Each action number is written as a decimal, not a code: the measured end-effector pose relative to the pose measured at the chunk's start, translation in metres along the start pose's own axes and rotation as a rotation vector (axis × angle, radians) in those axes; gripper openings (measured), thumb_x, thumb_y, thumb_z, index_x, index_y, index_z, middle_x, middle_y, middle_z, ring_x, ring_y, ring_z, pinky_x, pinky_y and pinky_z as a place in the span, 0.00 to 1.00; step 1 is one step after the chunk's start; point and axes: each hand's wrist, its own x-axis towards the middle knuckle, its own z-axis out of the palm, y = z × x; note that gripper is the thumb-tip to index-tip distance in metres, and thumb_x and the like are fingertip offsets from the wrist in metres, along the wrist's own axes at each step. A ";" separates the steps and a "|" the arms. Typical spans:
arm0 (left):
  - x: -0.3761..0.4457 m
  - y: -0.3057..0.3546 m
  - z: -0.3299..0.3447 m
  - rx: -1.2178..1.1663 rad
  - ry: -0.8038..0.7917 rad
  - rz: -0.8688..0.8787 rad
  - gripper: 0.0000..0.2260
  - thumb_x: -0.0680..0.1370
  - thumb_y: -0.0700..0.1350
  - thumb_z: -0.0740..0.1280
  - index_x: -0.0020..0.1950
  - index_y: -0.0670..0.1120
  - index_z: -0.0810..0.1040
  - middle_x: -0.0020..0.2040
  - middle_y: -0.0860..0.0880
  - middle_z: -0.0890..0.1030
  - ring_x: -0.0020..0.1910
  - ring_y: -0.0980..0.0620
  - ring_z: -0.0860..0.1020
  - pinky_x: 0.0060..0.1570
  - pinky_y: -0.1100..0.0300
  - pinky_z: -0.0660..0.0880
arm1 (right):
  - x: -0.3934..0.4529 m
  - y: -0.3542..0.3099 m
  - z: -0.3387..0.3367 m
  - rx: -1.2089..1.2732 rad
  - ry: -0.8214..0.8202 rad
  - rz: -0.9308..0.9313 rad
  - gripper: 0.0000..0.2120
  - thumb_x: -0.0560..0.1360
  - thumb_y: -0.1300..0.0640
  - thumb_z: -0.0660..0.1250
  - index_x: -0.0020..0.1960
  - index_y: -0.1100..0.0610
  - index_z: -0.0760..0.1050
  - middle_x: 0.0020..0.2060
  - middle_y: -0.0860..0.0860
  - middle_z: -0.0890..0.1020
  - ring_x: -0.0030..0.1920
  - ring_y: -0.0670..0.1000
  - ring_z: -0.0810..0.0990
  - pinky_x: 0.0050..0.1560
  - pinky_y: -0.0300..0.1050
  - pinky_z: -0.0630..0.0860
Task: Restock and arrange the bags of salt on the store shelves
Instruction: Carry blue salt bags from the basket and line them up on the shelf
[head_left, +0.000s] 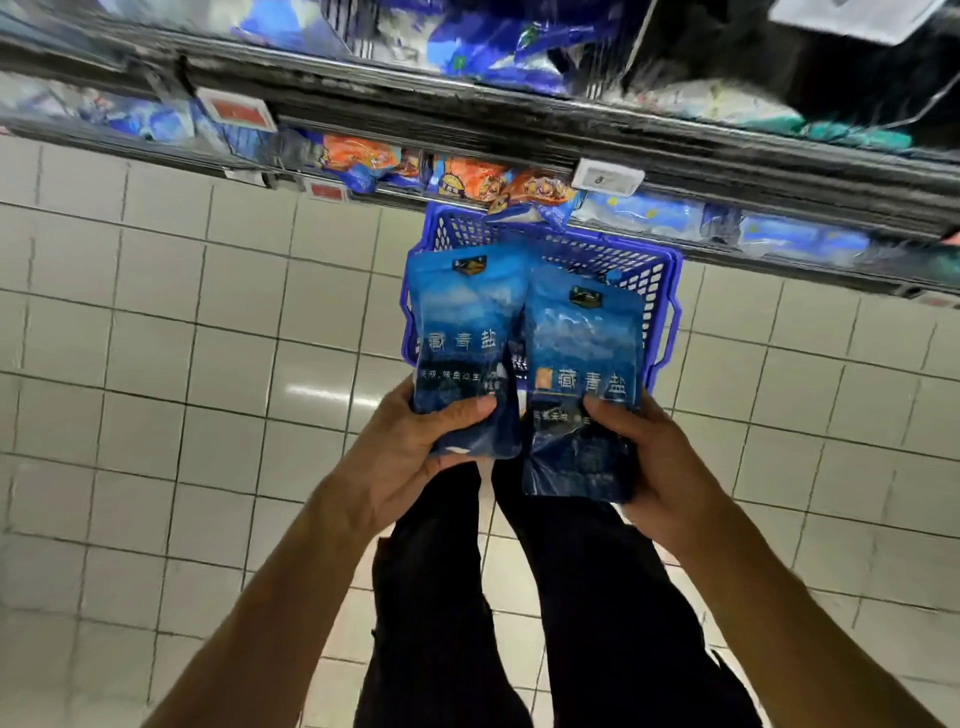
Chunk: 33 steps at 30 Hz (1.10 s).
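Both bare forearms reach forward, left hand and right hand each gripping 1 blue salt bag, thumbs on top.

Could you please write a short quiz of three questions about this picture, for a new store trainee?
1. True or false: each hand holds one blue salt bag.
2. Where is the blue basket? A) on a shelf B) on the tiled floor below the shelves C) in the person's hand
3. Which colour are the packs on the shelf just above the basket?

Key:
1. True: the left hand grips the left bag, the right hand the right bag.
2. B
3. Orange packs.
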 end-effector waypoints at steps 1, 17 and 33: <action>-0.016 0.008 0.007 0.011 -0.002 0.013 0.27 0.67 0.41 0.79 0.65 0.43 0.79 0.61 0.42 0.84 0.58 0.42 0.84 0.54 0.48 0.83 | -0.019 -0.006 0.007 0.000 0.009 -0.005 0.27 0.70 0.62 0.72 0.69 0.55 0.75 0.62 0.59 0.82 0.60 0.62 0.83 0.58 0.61 0.81; -0.166 0.143 0.129 0.389 -0.260 0.248 0.18 0.64 0.34 0.75 0.50 0.49 0.87 0.49 0.46 0.88 0.45 0.49 0.86 0.44 0.59 0.83 | -0.259 -0.085 0.045 0.100 0.130 -0.472 0.13 0.64 0.59 0.76 0.49 0.50 0.86 0.49 0.57 0.88 0.46 0.55 0.88 0.39 0.52 0.84; -0.165 0.106 0.247 0.900 -0.623 -0.016 0.21 0.66 0.44 0.76 0.59 0.49 0.82 0.57 0.47 0.86 0.52 0.49 0.86 0.49 0.51 0.81 | -0.365 0.048 0.010 0.699 0.658 -0.822 0.22 0.67 0.58 0.76 0.61 0.54 0.79 0.53 0.56 0.87 0.51 0.57 0.87 0.41 0.49 0.84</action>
